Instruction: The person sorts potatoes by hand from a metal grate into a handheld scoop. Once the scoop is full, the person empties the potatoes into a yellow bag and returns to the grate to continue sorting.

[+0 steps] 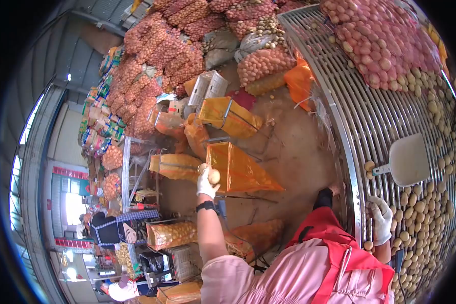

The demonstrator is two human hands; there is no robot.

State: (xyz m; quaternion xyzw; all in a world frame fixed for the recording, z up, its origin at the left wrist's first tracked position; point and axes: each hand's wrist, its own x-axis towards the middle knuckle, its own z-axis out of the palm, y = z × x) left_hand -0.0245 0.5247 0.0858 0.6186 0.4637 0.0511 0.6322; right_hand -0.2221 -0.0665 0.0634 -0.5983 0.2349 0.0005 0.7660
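Observation:
My left hand [206,183], in a white glove, is stretched out over the floor side and closed on potatoes [214,176]; two show at its fingers. Just beyond it stands an orange mesh bag [238,167] with a square open top. My right hand [380,219], also gloved, is at the near edge of the slatted metal table [359,126], its fingers curled apart with nothing seen between them. Loose potatoes [420,218] lie on the slats beside it. A white scoop [409,159] rests further up on the slats, a potato by its handle.
Filled pink mesh sacks [385,45] lie on the table's far part, and more sacks [167,55] are piled behind. Yellow mesh bags [230,117] on frames and a white crate [207,87] stand on the floor. Another person [106,228] is at the left.

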